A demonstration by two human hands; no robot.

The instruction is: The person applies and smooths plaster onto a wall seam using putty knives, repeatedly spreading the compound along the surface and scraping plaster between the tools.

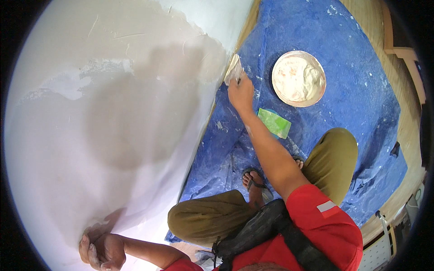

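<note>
So the scraper (233, 68) is up near the top middle of the frame, right along the bottom edge of the wall (54, 149), and the right hand (242, 92) has it in a closed grip. I can't tell if the blade is actually touching the wall. It looks light and thin, my guess is a bit springy at the edge, and the pale smears on it probably make it slick. I'd hold it low, close to the blade, with fingers kept off the wet face (pretty much the grip here, though the handle is mostly hidden by the fist).

The left hand (106, 254) is at lower left by the wall, fingers loosely bent, nothing visible in it. Can't say whether it's leaning on the wall.

The putty (298, 79) sits in a round bowl (273, 86), upper right of centre. Looks thick and soft, holding its folds, so I'd expect the bowl to be the heavy item; take it by the rim with a palm underneath.

Wall's patchy: greyish coat over white, ragged borders, a few scratch lines up top. Blue sheet (280, 27) is wrinkled and speckled white, with a green piece (274, 123) lying near the forearm. Wood floor (392, 97) shows at right, plus a white perforated panel (377, 253) at lower right.
</note>
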